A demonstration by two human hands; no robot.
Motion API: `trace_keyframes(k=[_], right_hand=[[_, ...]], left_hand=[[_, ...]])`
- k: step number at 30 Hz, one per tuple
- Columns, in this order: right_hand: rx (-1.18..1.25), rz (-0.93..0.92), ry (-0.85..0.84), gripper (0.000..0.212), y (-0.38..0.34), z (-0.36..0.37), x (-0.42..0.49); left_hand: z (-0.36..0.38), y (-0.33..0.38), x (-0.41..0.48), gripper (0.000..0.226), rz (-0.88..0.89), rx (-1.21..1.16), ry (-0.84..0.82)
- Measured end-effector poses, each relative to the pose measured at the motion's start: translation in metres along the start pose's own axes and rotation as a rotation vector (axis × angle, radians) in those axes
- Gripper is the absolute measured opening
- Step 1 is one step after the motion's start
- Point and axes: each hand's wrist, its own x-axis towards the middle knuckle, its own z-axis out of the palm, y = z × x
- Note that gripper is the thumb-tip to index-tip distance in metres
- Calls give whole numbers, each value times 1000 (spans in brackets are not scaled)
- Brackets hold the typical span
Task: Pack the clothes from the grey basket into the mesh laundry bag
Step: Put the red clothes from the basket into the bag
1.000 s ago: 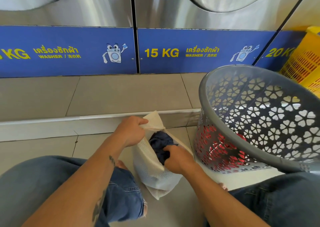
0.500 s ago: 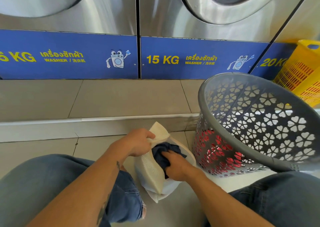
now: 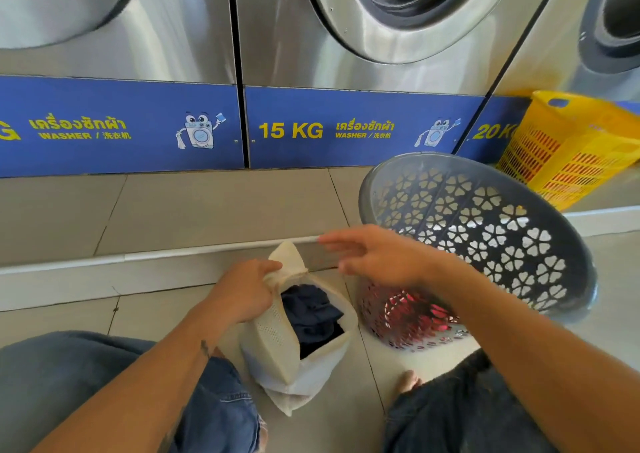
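Currently: left hand (image 3: 246,290) pinches the rim of the cream mesh laundry bag (image 3: 277,345), which stands on the floor. Right hand (image 3: 377,258) is spread and empty, nearer the tilted grey perforated plastic basket (image 3: 485,231); red clothes (image 3: 408,314) lie just right, lower.

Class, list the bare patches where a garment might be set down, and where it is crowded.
Bare: the raised step between the blue washer panels and its white edge, left of the grey basket; also the floor tile between that edge, the left knee and the mesh laundry bag. Crowded: the gap between bag and grey basket, under the right hand.
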Motion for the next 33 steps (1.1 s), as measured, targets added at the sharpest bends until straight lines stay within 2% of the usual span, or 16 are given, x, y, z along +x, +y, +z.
trace_keyframes(k=[4,7,9,12,14,16,21,23,25,26,30,33], right_hand=[[-18,-47,224,46,-2,-69,-28],[-77,95,331,41,40,-98,-16],[-200,253,240,51,75,-100,4],[-398,423,-32,69,113,-83,34],[-565,472,-152,69,131,-71,51],[-643,513,-221,79,151,-60,70],[-896,494,-425,109,208,-25,132],[-892,452,-439,131,245,-7,158],[-883,433,-457,142,269,10,169],[-888,450,-469,140,271,16,168],[-875,557,-586,107,274,43,154],[-919,523,-513,68,275,53,151]], left_hand=[[7,6,5,55,9,-13,33],[12,16,14,51,14,-31,72],[16,26,21,48,21,-48,111],[22,44,35,46,32,-117,182],[24,58,45,45,48,-173,234],[24,69,55,45,50,-227,286],[26,85,78,49,32,-278,367],[27,87,88,52,28,-273,349],[31,87,97,58,22,-252,285],[34,86,100,61,22,-244,243],[51,81,105,69,14,-195,80],[55,82,108,69,0,-153,46]])
